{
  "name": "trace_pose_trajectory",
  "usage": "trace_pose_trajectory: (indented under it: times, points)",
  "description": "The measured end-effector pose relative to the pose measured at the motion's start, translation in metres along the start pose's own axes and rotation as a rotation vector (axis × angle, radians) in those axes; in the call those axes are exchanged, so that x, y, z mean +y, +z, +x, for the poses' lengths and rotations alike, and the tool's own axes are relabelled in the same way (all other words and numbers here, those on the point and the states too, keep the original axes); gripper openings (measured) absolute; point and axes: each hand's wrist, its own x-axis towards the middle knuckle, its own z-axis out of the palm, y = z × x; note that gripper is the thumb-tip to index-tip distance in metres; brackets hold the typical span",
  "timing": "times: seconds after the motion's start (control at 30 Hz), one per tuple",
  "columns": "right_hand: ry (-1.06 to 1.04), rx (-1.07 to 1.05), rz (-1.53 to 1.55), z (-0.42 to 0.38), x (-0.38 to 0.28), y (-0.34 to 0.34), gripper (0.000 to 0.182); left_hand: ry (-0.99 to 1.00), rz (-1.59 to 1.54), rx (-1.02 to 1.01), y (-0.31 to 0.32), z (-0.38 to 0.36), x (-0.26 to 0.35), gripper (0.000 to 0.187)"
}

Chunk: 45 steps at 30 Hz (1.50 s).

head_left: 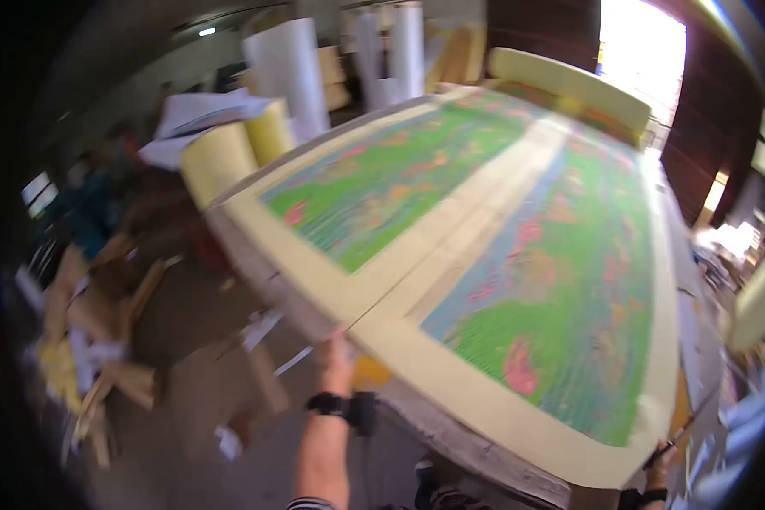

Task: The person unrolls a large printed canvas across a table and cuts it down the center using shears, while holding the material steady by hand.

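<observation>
A large cream sheet (374, 293) with two green, pink and blue floral prints lies across a big table (450, 450). A thin dark line runs through the cream strip between the left print (399, 183) and the right print (561, 314), reaching the near edge. At that point my left hand (336, 361) is closed on the sheet's edge, its fingers slightly blurred. Low on the right, my right hand (661, 469) is closed around a slim dark tool (677, 437), beside the sheet's near right corner. The tool's kind does not show clearly.
A thick cream roll (569, 85) lies across the table's far end. Upright white rolls (287, 72) and shorter yellowish rolls (219, 161) stand beyond the left edge. Cardboard and paper scraps (102, 340) litter the floor at left. More rolls (752, 429) lie at right.
</observation>
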Motion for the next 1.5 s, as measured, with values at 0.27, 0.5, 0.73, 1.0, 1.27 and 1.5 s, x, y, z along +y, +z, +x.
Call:
trace_pose_trajectory:
  times: [0.27,0.5,0.73,1.0,1.27,1.5]
  points:
    - [0.12,0.229,0.261,-0.132,-0.03,0.079,0.03,-0.603,-0.398,-0.138,0.013,0.131,0.033,0.045]
    - [0.335,0.237,0.664,-0.266,-0.056,0.262,0.027,-0.864,-0.356,-0.373,0.022,0.151,0.087,0.036]
    - [0.623,0.269,0.369,-0.316,-0.079,0.405,0.036,-0.863,-0.387,-0.558,0.006,0.141,0.086,0.023]
    - [0.47,0.218,0.539,-0.379,-0.127,0.376,0.024,0.633,-0.018,-0.854,-0.084,0.113,0.107,0.041]
    - [0.145,-0.048,0.51,-0.551,-0.119,0.305,0.024,0.551,0.043,-0.926,-0.264,0.067,0.119,0.032]
    - [0.383,0.047,0.618,-0.668,-0.098,0.254,0.029,-0.917,-0.178,-0.593,-0.366,-0.004,0.111,0.028]
